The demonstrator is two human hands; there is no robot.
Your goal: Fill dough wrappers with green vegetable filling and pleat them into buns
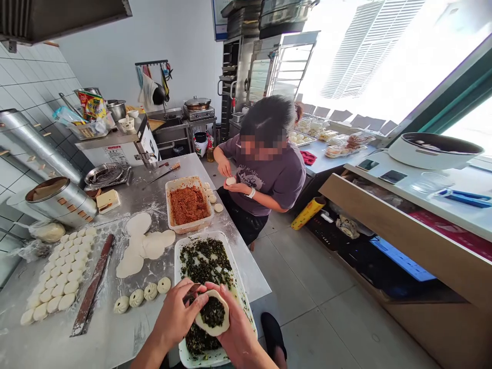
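Note:
My right hand (240, 328) cups a round dough wrapper (199, 321) with dark green chopped filling (212, 311) heaped in its middle. My left hand (175, 315) is closed around a dark flat stick (193, 292), mostly hidden by the fingers, and its thumb reaches to the wrapper's edge. Both hands are above a white tub (179, 256) of chopped green filling (203, 259). Left of the tub, several pleated buns (150, 291) stand in a row. Flat dough rounds (139, 224) lie overlapping farther back on the steel table (126, 318).
A tub of red filling (188, 205) stands behind the green one. Many small dough pieces (63, 271) lie at left beside a long brown strip (93, 282). Across the table's corner, a co-worker (269, 174) holds a small dough round (230, 181). A knife (165, 172) lies at the back.

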